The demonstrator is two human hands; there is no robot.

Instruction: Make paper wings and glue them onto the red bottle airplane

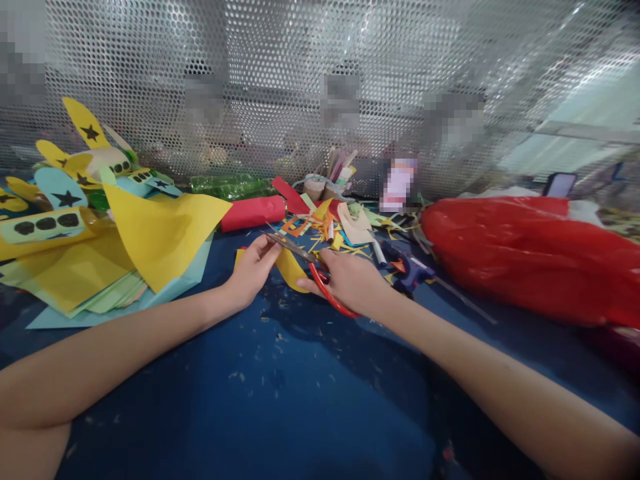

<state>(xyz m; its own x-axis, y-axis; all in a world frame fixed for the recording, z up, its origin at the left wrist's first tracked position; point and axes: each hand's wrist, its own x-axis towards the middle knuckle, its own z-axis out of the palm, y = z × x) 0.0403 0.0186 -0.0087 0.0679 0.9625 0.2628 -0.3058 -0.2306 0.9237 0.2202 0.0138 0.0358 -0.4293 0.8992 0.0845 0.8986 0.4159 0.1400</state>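
Observation:
Over the blue table, my right hand (pixel 350 280) grips a pair of scissors (pixel 327 297) by its red handles. The metal blades point left, toward my left hand (pixel 253 270). Between the fingers of that hand is a strip of yellow paper (pixel 293 272), which hangs down under the blades. Whether the blades are closed on the paper I cannot tell. Just behind my hands lies a bottle wrapped in red paper (pixel 254 212), with scattered paper scraps (pixel 345 227) to its right.
Colored paper sheets (pixel 165 233) and paper airplanes with black stars (pixel 53 223) fill the left side. A green bottle (pixel 227 187) lies at the back before a perforated metal screen (pixel 280 87). At right are a glue gun (pixel 413 267) and a large red plastic bag (pixel 525 257).

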